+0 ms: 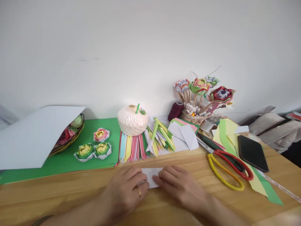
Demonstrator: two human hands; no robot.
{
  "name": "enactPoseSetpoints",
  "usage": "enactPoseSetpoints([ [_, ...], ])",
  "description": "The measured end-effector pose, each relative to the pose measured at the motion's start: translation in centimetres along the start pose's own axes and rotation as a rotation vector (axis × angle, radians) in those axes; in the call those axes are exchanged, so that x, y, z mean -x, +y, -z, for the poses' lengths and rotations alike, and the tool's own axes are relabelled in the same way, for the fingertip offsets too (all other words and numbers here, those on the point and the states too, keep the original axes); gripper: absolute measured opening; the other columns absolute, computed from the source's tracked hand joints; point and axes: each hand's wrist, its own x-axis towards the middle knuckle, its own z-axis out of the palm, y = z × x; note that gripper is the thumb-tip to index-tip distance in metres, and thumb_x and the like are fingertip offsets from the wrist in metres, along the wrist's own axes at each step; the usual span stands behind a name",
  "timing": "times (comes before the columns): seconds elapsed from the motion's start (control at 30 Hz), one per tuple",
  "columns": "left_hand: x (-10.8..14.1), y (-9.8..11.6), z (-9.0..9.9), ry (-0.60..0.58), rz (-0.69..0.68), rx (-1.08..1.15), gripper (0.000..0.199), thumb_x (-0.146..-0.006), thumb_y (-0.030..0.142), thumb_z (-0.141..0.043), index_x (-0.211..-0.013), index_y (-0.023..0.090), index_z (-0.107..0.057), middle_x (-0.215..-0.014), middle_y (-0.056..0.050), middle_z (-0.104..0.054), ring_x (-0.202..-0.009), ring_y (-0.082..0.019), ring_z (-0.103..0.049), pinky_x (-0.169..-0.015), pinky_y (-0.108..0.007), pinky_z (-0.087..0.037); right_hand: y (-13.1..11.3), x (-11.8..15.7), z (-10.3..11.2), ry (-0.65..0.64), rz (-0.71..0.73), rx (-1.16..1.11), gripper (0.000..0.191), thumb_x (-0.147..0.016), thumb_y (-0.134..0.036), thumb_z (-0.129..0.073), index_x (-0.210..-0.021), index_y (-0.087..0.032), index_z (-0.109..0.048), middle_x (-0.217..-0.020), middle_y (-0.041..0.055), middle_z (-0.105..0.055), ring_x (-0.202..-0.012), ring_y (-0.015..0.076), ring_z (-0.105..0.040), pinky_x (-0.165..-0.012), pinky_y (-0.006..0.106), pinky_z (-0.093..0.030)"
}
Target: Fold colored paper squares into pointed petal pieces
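Observation:
A small white piece of paper [152, 177] lies on the wooden tabletop right in front of me. My left hand [128, 191], a gold ring on one finger, has its curled fingers closed on the paper's left end. At the right end, the bent fingers of my right hand [177, 186] press and grip the paper too. Its middle shows between my hands, while both ends are hidden under my fingers. Just beyond it lie folded strips of coloured paper [133, 147] in pink, yellow and blue, with a loose heap of green and yellow folded strips [162, 135] beside them.
Red-and-yellow-handled scissors [225, 166] and a black phone [252, 153] lie at right over paper scraps. Behind stand a white textured pot [133, 121], a maroon thread spool [176, 111] and paper flowers on sticks [199, 86]. Paper lotuses [102, 150] rest on green sheets [58, 163] at left.

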Motion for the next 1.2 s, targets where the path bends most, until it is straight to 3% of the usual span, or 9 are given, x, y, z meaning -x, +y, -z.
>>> enactPoseSetpoints([
  [0.13,0.0,-0.2,-0.1,-0.108,0.004,0.027,0.026,-0.096,0.021,-0.039,-0.088,0.015,-0.062,-0.080,-0.005,-0.067,-0.072,-0.019,-0.062,-0.063,-0.030,-0.054,0.6,0.7,-0.9,-0.037,-0.064,-0.143,0.022,-0.097,-0.018,-0.038,-0.104,-0.014,-0.058,-0.085,0.0055,-0.061,-0.073,0.0170,-0.051,-0.063,0.029,-0.040],
  [0.3,0.4,-0.4,-0.4,-0.105,0.037,0.042,0.028,-0.095,0.014,-0.037,-0.088,0.013,-0.063,-0.078,-0.005,-0.067,-0.069,-0.018,-0.062,-0.061,-0.028,-0.053,1.0,1.6,-1.1,-0.020,-0.146,-0.271,0.020,-0.094,-0.014,-0.043,-0.106,-0.017,-0.059,-0.089,0.0060,-0.062,-0.078,0.0171,-0.052,-0.066,0.028,-0.041],
  [0.43,0.4,-0.4,-0.2,-0.083,0.179,0.196,0.023,-0.093,0.016,-0.044,-0.081,0.016,-0.064,-0.074,-0.003,-0.066,-0.067,-0.016,-0.061,-0.062,-0.026,-0.050,1.3,1.8,-0.8,0.035,-0.291,-0.319,0.019,-0.091,-0.014,-0.046,-0.096,-0.019,-0.063,-0.086,0.0066,-0.062,-0.077,0.0172,-0.054,-0.064,0.028,-0.043],
  [0.6,0.6,-0.3,-0.2,-0.153,0.412,0.349,0.024,-0.091,0.017,-0.046,-0.080,0.019,-0.068,-0.074,-0.002,-0.066,-0.065,-0.014,-0.061,-0.062,-0.024,-0.048,1.4,1.7,-0.4,0.030,-0.435,-0.409,0.016,-0.092,-0.021,-0.048,-0.090,-0.020,-0.064,-0.086,0.0061,-0.064,-0.078,0.0175,-0.059,-0.066,0.029,-0.047],
  [0.77,1.0,-0.5,-0.6,-0.198,0.512,0.337,0.025,-0.089,0.019,-0.047,-0.087,0.022,-0.072,-0.076,-0.002,-0.066,-0.068,-0.016,-0.062,-0.062,-0.025,-0.049,1.5,1.9,-1.1,0.080,-0.558,-0.382,0.015,-0.093,-0.022,-0.047,-0.091,-0.020,-0.062,-0.081,0.0052,-0.066,-0.074,0.0172,-0.062,-0.065,0.028,-0.050],
  [0.9,0.8,-0.7,-0.9,-0.212,0.630,0.294,0.020,-0.082,0.015,-0.055,-0.095,0.020,-0.069,-0.084,-0.003,-0.071,-0.078,-0.020,-0.066,-0.073,-0.032,-0.052,1.5,2.1,-1.7,0.060,-0.672,-0.351,0.009,-0.089,-0.024,-0.051,-0.087,-0.020,-0.058,-0.072,0.0022,-0.063,-0.063,0.0165,-0.060,-0.057,0.026,-0.048],
  [1.03,0.1,-0.6,-0.9,-0.305,0.819,0.309,0.012,-0.075,0.012,-0.058,-0.084,0.019,-0.061,-0.073,0.000,-0.067,-0.068,-0.019,-0.064,-0.061,-0.029,-0.050,1.4,2.1,-2.1,0.037,-0.763,-0.360,0.007,-0.085,-0.024,-0.053,-0.090,-0.021,-0.056,-0.069,-0.0001,-0.061,-0.059,0.0160,-0.059,-0.053,0.025,-0.046],
  [1.2,-0.1,-0.3,-1.0,-0.303,0.743,0.256,0.009,-0.075,0.012,-0.053,-0.070,0.019,-0.056,-0.066,0.000,-0.062,-0.063,-0.018,-0.060,-0.056,-0.026,-0.045,1.3,1.9,-2.3,0.026,-0.809,-0.370,0.003,-0.083,-0.025,-0.052,-0.084,-0.023,-0.051,-0.066,-0.0015,-0.060,-0.056,0.0153,-0.057,-0.050,0.025,-0.044],
])
